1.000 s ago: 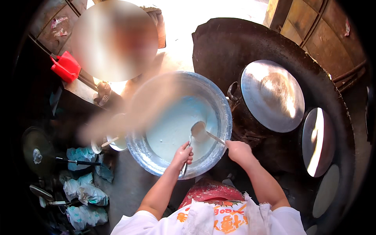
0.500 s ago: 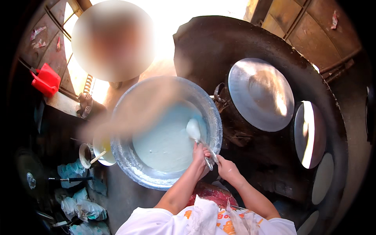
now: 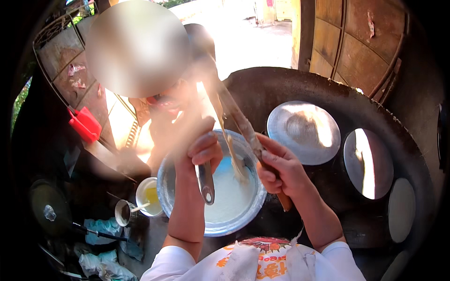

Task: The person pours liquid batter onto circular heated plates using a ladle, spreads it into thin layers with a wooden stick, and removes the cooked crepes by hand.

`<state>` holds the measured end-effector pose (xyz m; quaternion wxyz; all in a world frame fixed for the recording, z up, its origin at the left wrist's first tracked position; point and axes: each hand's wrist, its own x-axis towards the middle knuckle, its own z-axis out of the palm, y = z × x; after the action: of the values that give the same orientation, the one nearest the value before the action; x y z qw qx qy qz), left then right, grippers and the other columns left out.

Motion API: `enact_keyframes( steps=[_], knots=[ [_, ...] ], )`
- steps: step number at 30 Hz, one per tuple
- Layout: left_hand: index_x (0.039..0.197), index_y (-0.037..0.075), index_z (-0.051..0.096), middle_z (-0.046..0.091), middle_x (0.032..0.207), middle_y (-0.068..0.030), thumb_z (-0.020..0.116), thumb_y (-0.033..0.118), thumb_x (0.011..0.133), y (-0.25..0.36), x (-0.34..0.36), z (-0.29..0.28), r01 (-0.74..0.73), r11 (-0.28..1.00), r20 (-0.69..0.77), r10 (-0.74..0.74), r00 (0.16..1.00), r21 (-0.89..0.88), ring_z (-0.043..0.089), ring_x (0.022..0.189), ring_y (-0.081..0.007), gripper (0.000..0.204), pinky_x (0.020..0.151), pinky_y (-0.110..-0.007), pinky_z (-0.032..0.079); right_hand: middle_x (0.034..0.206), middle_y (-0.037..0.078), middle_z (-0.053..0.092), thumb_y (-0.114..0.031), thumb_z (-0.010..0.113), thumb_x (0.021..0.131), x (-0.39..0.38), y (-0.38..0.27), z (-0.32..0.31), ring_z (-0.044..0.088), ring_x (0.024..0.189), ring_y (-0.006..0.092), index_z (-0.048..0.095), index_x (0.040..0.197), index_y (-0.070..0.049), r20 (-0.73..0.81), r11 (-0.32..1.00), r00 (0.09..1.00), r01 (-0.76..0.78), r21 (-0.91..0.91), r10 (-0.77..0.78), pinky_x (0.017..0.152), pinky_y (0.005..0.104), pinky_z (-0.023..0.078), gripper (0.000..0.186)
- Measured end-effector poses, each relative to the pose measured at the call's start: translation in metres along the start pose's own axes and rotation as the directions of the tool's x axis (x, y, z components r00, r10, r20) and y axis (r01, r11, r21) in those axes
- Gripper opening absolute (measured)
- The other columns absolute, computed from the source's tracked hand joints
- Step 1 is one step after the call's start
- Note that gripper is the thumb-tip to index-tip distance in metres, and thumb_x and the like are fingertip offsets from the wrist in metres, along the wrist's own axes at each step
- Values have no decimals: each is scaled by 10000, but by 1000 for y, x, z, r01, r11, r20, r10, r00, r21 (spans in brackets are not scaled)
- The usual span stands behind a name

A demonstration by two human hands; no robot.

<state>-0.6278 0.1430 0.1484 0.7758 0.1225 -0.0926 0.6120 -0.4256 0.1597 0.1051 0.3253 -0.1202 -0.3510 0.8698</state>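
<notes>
In the head view my left hand (image 3: pixel 205 152) is raised, closed on a metal utensil (image 3: pixel 205 186), its top lost in blur. My right hand (image 3: pixel 282 168) grips a long batter-coated tool (image 3: pixel 243 122) with a wooden handle, held tilted upward above the blue-grey basin (image 3: pixel 251 208). Pale batter (image 3: pixel 225 206) fills the lower part of the basin, and a thick strand (image 3: pixel 238 166) runs down beside the tool toward it. The upper ends of both tools are too blurred to make out.
A large dark curved surface (image 3: pixel 248 82) carries round metal lids (image 3: pixel 302 133) at the right. Left of the basin are a bowl of yellow liquid (image 3: pixel 151 196), a cup (image 3: pixel 123 213), plastic bags (image 3: pixel 101 232) and a red plastic container (image 3: pixel 86 122). A bright opening lies beyond.
Both hands have risen from over the basin, lifting their tools high, with batter now trailing down. The view has tilted upward, showing more of the opening beyond.
</notes>
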Motion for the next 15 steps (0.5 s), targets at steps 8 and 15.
enact_keyframes(
  steps=[8, 15],
  knots=[
    [652, 81, 343, 351, 567, 8, 349, 278, 973, 44, -38, -18, 73, 984, 42, -67, 997, -162, 358, 375, -54, 377, 340, -191, 376, 600, 126, 528, -183, 438, 942, 9, 68, -32, 409, 386, 129, 360, 1362, -195, 52, 1000, 999, -10, -13, 10, 347, 224, 288, 428],
    [963, 226, 395, 282, 551, 47, 345, 343, 973, 39, -85, -79, 254, 910, -359, -369, 857, -327, 296, 411, -45, 128, 358, -185, 297, 562, 21, 458, -119, 385, 944, -43, 99, -47, 319, 386, 52, 406, 1305, -83, -343, 994, 933, -109, 23, 110, 363, 186, 269, 363]
  ],
)
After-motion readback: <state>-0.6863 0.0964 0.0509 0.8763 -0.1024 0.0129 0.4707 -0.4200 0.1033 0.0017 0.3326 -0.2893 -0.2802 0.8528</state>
